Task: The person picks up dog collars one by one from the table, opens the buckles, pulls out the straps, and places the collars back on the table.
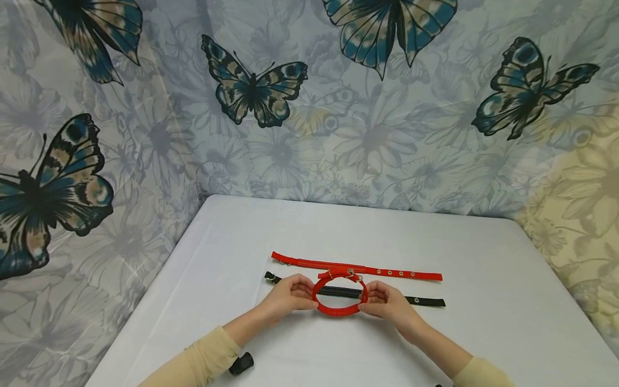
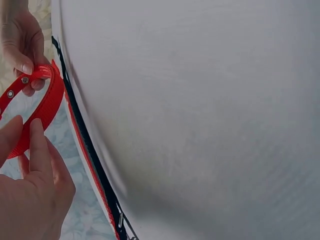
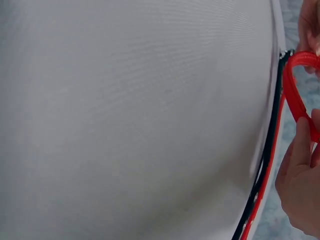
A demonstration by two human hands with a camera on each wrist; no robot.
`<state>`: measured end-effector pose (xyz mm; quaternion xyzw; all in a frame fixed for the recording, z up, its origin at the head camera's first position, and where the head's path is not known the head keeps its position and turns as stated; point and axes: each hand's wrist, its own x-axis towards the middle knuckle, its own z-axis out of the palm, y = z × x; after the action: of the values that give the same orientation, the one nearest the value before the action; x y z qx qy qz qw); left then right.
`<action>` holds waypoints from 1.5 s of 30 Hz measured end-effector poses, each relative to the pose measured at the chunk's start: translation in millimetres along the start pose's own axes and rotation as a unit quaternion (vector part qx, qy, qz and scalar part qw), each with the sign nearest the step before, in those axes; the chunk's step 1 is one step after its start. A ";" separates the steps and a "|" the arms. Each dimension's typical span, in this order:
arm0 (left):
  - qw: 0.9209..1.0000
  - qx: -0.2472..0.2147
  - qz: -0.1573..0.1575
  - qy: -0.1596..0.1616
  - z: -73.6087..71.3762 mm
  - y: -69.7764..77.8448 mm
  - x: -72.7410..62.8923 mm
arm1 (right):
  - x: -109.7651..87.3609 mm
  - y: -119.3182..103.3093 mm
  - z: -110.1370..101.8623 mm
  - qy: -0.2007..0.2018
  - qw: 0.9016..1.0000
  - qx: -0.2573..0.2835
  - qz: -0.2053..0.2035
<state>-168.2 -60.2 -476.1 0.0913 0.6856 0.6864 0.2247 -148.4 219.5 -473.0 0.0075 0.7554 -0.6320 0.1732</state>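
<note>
A red collar (image 1: 338, 312), fastened into a loop, is held up above the table with its buckle and metal ring at the top. My left hand (image 1: 292, 294) pinches the loop's left side between thumb and fingers. On the opposite side my right hand (image 1: 389, 306) pinches it the same way. Metal eyelets show along the strap (image 2: 11, 93) in the left wrist view. Behind the loop, a black collar (image 1: 425, 301) lies stretched out, partly hidden by the hands. Farther back lies a second red collar (image 1: 309, 263), laid flat with eyelets toward its right end.
The table (image 1: 483, 258) has a white cover. A small black object (image 1: 242, 364) of unclear kind lies beside the left forearm. Part of another dark thing (image 1: 438, 385) shows at the bottom edge near the right sleeve. Butterfly-patterned cloth (image 1: 377, 145) hangs behind and beside the table.
</note>
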 end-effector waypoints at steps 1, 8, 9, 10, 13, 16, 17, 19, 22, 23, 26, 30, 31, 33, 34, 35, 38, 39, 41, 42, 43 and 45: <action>1.000 0.005 0.000 -0.001 0.1 -0.3 -0.6 | -0.3 1.0 0.5 0.003 1.000 -0.009 -0.001; 0.999 0.054 -0.006 -0.002 1.6 -0.2 -5.1 | -2.7 10.6 2.9 -0.006 0.999 -0.035 -0.013; 0.998 0.064 -0.005 -0.002 1.9 0.1 -6.0 | -2.8 11.8 2.9 -0.010 0.999 -0.036 -0.015; 0.997 0.076 -0.002 0.000 2.0 0.2 -6.8 | -3.1 12.7 2.9 -0.013 0.999 -0.038 -0.017; 0.993 0.119 0.016 0.004 2.3 0.5 -8.6 | -4.3 14.3 3.3 -0.016 0.998 -0.051 -0.022; 0.987 0.155 0.034 0.007 2.8 0.1 -9.0 | -5.4 15.7 4.1 -0.014 0.997 -0.075 -0.021; 0.986 0.163 0.038 0.007 3.0 -0.5 -8.9 | -5.8 16.1 4.5 -0.012 0.996 -0.084 -0.019; 0.985 0.170 0.042 0.007 3.3 -1.8 -8.2 | -6.5 16.7 5.3 -0.008 0.995 -0.099 -0.016; 0.985 0.167 0.045 0.009 3.5 -4.1 -7.4 | -7.2 16.1 6.3 -0.004 0.994 -0.107 -0.015; 0.985 0.166 0.046 0.010 3.7 -4.9 -7.3 | -7.4 15.7 6.6 -0.003 0.994 -0.107 -0.016; 0.983 0.175 0.052 0.014 4.1 -6.7 -7.6 | -8.0 14.8 7.1 -0.003 0.994 -0.112 -0.021; 0.979 0.194 0.060 0.011 5.3 -8.1 -8.3 | -8.4 14.6 7.2 -0.009 0.991 -0.125 -0.034; 0.979 0.197 0.061 0.010 5.6 -8.1 -8.3 | -8.3 14.9 7.1 -0.011 0.991 -0.130 -0.038; 0.979 0.197 0.061 0.009 6.2 -7.9 -8.3 | -8.2 15.3 6.8 -0.016 0.990 -0.134 -0.045; 0.979 0.196 0.060 0.009 6.4 -7.7 -8.3 | -8.3 15.3 6.6 -0.017 0.989 -0.136 -0.048; 0.979 0.196 0.059 0.009 6.6 -7.3 -8.3 | -8.1 15.4 6.7 -0.017 0.989 -0.137 -0.050; 0.979 0.194 0.058 0.010 6.9 -6.4 -8.5 | -7.7 15.4 7.1 -0.017 0.989 -0.141 -0.047; 0.979 0.194 0.058 0.010 7.0 -6.3 -8.6 | -7.6 15.3 7.4 -0.016 0.988 -0.144 -0.044; 0.979 0.193 0.057 0.008 7.0 -6.2 -8.8 | -7.1 15.7 8.2 -0.018 0.988 -0.152 -0.039; 0.980 0.192 0.057 0.007 6.9 -6.4 -8.9 | -6.9 16.2 8.4 -0.020 0.987 -0.154 -0.037; 0.980 0.192 0.057 0.007 6.9 -6.4 -8.9 | -6.6 16.2 8.8 -0.021 0.987 -0.156 -0.036; 0.980 0.192 0.056 0.006 6.7 -6.4 -8.8 | -6.2 16.2 9.2 -0.024 0.986 -0.163 -0.038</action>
<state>-156.3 -58.3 -480.5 0.1675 0.7998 0.5539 0.1599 -136.5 215.2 -488.1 -0.0642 0.8434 -0.5068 0.1663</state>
